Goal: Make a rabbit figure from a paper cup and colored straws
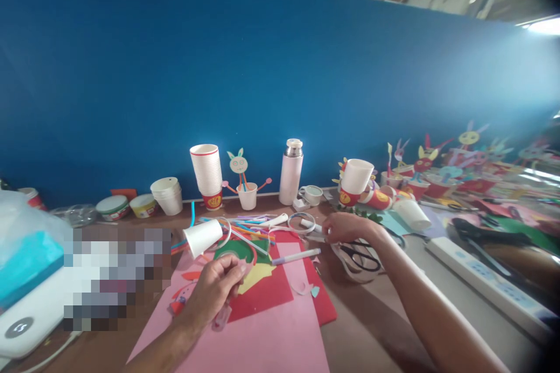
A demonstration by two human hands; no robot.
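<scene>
My left hand is over the pink paper sheet, with thumb and forefinger closed on a small pink piece of paper. Below its fingers is a translucent pink item of unclear kind. Reaching across to the right, my right hand has its fingers curled together beside a white stick-like item; what they hold is hidden. Black-handled scissors lie just under that wrist. Between the hands are a purple-and-white marker, red paper, yellow paper scraps and a tipped white paper cup.
Along the blue wall stand a cup stack, a rabbit-figure cup, a pale pink thermos and an upside-down cup stack. Several figure cups crowd the right. A power strip lies right; a white device left.
</scene>
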